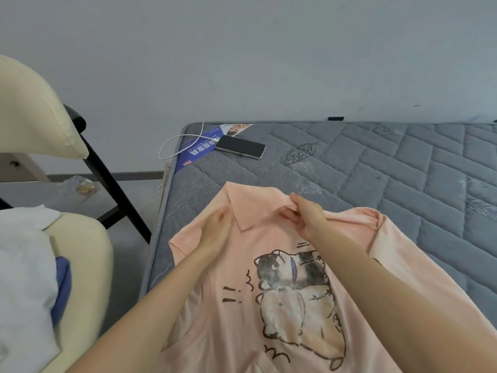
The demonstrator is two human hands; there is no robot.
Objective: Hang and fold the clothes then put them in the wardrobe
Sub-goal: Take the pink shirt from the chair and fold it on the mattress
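The pink shirt (236,267) lies print-up on the bed (376,170), close to its left edge. The right hand (306,214) pinches the collar (250,208), while the left hand (215,232) rests relaxed fingers on the cloth beside it. An uneven tug by the right hand could set the collar crooked and wrinkle the front
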